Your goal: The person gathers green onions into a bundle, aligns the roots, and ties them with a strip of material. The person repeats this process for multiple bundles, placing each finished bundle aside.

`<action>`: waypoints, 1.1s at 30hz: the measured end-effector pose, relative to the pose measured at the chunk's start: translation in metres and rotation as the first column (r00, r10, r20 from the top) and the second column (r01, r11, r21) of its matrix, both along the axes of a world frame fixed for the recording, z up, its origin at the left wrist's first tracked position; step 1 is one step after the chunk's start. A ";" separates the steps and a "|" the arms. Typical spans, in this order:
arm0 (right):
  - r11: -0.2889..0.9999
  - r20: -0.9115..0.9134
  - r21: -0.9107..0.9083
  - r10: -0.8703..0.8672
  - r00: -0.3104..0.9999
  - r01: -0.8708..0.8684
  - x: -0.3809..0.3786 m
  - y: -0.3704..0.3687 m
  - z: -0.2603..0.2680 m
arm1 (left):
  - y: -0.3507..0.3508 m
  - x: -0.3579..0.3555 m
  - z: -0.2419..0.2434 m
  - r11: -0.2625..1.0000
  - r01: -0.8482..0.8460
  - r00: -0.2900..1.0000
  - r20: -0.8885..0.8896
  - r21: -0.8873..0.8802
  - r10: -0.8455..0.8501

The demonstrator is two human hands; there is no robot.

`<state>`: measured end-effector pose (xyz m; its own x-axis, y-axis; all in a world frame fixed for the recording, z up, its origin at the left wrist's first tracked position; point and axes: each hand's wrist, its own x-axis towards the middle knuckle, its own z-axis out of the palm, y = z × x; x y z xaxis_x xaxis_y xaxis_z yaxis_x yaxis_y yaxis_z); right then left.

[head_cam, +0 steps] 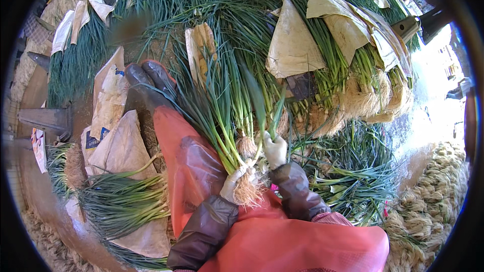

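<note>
My left hand [234,183], in a pale glove, grips a bunch of green onions [228,132] just above its roots, over my lap. The roots hang between my hands and the leaves reach away from me to the upper left. Right of the bunch, my right hand [275,151], gloved too, is closed on a few green leaves [278,115] that stand up out of it, partly blurred. Another rooted bunch [245,145] lies just beyond the held one. A red apron [295,241] covers my lap.
Root-ended bundles [355,98] lie at the upper right under pale sacking [295,41]. Loose leaves [355,170] are heaped at my right. More green onions [124,200] rest on sacking at my left. Rubber boots [151,79] stick out ahead. Coarse fibrous matting [427,196] lies far right.
</note>
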<state>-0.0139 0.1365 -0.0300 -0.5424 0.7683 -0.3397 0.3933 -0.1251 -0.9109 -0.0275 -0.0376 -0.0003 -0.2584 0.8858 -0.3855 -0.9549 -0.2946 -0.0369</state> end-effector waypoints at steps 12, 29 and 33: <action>0.965 -0.130 -0.185 -0.211 0.969 0.186 0.157 0.011 0.099 | 0.011 -0.001 0.004 0.975 -0.167 0.973 0.134 -0.150 0.187; 0.881 0.495 -0.137 0.457 0.739 -0.453 -0.058 0.039 -0.092 | -0.006 -0.028 0.034 0.965 -0.074 0.941 -0.338 -0.253 -0.016; 0.810 0.409 0.288 0.378 0.831 -0.511 -0.052 0.032 -0.076 | -0.004 -0.027 0.018 0.973 -0.140 0.954 -0.290 -0.184 0.082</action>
<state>-0.0662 0.1684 -0.1060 -0.7674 0.5696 -0.2943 0.5928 0.4556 -0.6641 -0.0547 -0.0414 0.0175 -0.4730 0.7573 -0.4502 -0.8792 -0.3730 0.2964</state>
